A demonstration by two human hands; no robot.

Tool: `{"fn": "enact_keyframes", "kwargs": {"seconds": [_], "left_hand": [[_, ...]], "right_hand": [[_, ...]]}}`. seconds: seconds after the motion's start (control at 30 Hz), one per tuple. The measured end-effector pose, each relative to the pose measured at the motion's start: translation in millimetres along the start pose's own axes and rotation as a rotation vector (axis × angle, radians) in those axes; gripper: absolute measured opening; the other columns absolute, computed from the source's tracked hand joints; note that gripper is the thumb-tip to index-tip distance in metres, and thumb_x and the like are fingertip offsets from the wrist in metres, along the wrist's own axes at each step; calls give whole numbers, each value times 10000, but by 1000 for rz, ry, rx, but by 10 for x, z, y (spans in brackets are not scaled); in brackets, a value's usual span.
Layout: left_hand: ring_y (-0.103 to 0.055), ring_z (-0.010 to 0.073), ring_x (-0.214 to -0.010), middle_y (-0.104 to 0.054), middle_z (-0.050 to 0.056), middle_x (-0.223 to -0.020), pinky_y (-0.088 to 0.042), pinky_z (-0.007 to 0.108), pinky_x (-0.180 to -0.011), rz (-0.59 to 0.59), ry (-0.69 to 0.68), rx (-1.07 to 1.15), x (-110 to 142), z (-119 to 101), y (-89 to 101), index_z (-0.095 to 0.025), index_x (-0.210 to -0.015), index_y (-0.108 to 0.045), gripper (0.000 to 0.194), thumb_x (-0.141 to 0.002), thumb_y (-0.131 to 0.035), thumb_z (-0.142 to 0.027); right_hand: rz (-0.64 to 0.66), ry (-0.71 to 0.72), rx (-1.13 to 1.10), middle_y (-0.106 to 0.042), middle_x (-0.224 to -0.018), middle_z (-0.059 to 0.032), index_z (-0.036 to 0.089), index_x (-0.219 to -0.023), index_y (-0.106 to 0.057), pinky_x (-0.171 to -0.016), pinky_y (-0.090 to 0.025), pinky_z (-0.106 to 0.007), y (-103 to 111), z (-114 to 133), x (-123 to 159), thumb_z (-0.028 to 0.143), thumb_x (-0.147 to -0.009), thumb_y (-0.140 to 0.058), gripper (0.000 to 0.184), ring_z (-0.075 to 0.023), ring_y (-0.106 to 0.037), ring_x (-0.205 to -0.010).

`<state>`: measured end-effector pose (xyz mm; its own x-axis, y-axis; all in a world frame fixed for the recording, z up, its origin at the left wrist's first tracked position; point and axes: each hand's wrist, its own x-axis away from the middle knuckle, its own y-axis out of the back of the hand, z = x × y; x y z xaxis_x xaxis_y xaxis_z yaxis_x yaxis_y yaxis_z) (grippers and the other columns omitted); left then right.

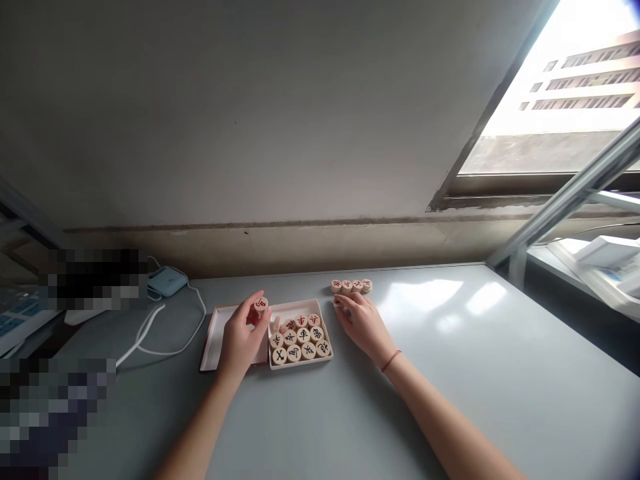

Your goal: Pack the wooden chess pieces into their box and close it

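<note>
My left hand [243,331] pinches a round xiangqi piece [261,304] with a red character, raised over the inner edges of the box and lid. Beside it on the right is the white box [301,365], holding several pieces [303,335] with black or red characters; one stands tilted on edge. The lid [217,338] lies at the left, partly behind my left hand. My right hand [364,325] is closed at the fingertips round a pale piece [337,302], mostly covered by the fingers. Just beyond it, a row of red-character pieces [352,286] stands on the desk.
The grey desk [480,373] runs back to the wall. At the left lie a blue device [168,281] and a white cable [204,303]. Metal frame bars [555,207] rise at the right, near a window [550,133] and a shelf of white items [607,257].
</note>
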<state>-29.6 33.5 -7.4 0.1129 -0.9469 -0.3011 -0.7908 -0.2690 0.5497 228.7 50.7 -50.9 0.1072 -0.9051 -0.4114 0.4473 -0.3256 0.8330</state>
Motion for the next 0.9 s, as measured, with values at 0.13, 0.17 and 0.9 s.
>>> {"fn": "enact_keyframes", "kwargs": {"seconds": [0.13, 0.17, 0.9], "left_hand": [[-579, 140, -647, -622, 7, -750, -501, 266, -687, -22, -223, -155, 39, -63, -4, -196, -1132, -601, 333, -865, -526, -380], [-577, 140, -650, -627, 12, -768, -501, 268, -693, -29, -287, -185, 56, -84, -10, -202, -1138, -599, 320, -875, -519, -367], [-634, 204, -875, -682, 61, -950, -492, 343, -816, 90, -596, -286, 270, -244, -209, -231, -1272, -509, 357, -926, -478, -311]], "right_hand": [[-44, -38, -44, -627, -942, -97, 189, -939, -601, -739, -476, -366, 8, 39, -12, 246, -888, -464, 156, -229, -575, -823], [-73, -43, -75, -623, -956, -105, 189, -924, -591, -741, -476, -369, 39, 91, -11, 262, -889, -468, 147, -230, -575, -831], [1, -53, -631, -672, -862, -41, 217, -913, -600, -671, -517, -280, 369, 654, 108, 330, -861, -533, 142, -155, -617, -749]]}}
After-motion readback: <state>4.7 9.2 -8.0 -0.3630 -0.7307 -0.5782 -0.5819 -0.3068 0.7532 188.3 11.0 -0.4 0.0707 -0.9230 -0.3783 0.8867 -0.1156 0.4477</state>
